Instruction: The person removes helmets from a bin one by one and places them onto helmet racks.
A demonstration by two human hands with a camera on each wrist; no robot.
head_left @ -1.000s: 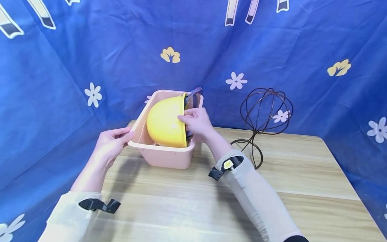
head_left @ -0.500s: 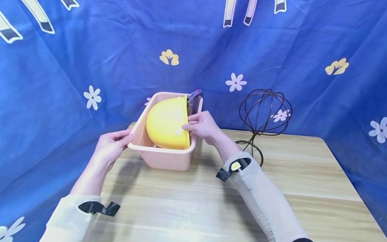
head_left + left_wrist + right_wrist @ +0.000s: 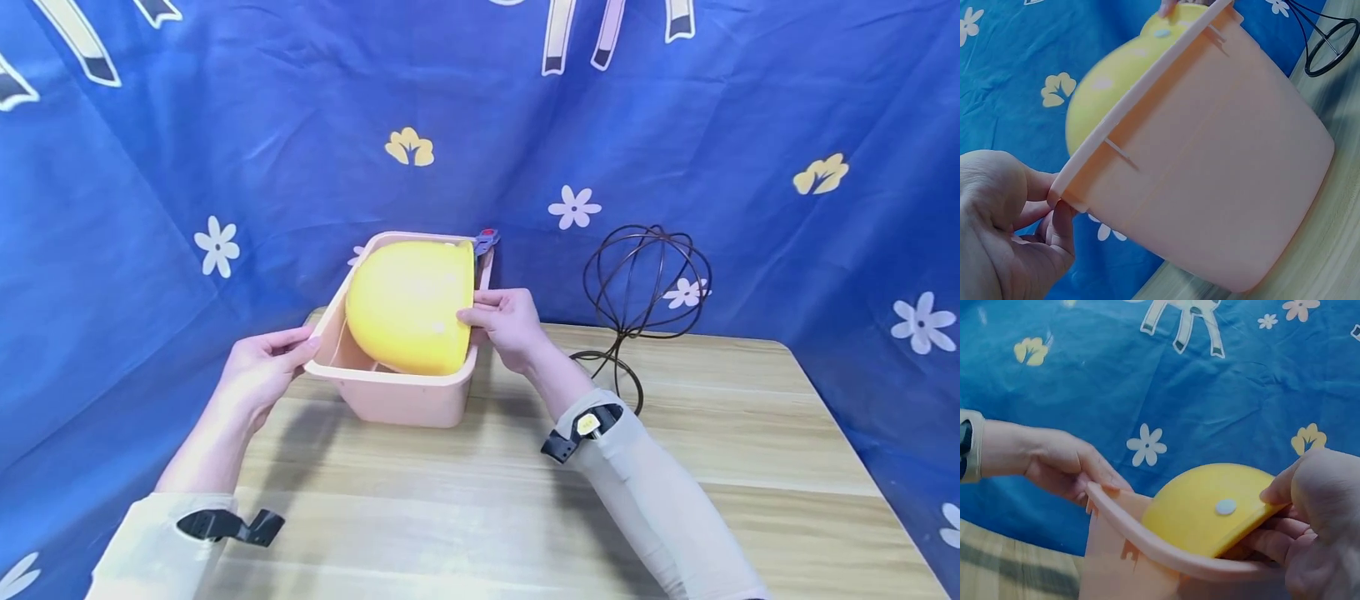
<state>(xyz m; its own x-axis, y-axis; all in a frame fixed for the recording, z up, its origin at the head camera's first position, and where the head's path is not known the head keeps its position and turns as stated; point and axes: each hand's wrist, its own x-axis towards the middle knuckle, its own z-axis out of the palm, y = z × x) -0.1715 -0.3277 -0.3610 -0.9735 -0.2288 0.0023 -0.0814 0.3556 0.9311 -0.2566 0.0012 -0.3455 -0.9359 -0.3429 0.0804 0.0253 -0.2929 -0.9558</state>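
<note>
A yellow hard hat (image 3: 408,308) lies on its side within a pink plastic bin (image 3: 405,404), its dome toward the left and its rim toward the right. My right hand (image 3: 506,325) pinches that rim, thumb on the outer shell and fingers inside, as the right wrist view shows. With thumb and fingers, my left hand (image 3: 262,367) grips the bin's left front rim (image 3: 1110,125). A blue strap (image 3: 486,241) with a red spot sticks up beside the hat at the bin's back right corner. The hat's lower part is hidden by the bin wall.
A dark wire stand (image 3: 633,321) shaped like an open globe stands to the right of the bin on the wooden table (image 3: 675,467). A blue patterned cloth (image 3: 465,108) hangs behind the table and along its sides.
The hat has turned so more of its dome faces up and its rim sits closer to the bin's right side. My right hand moved slightly down with it; my left hand keeps its grip.
</note>
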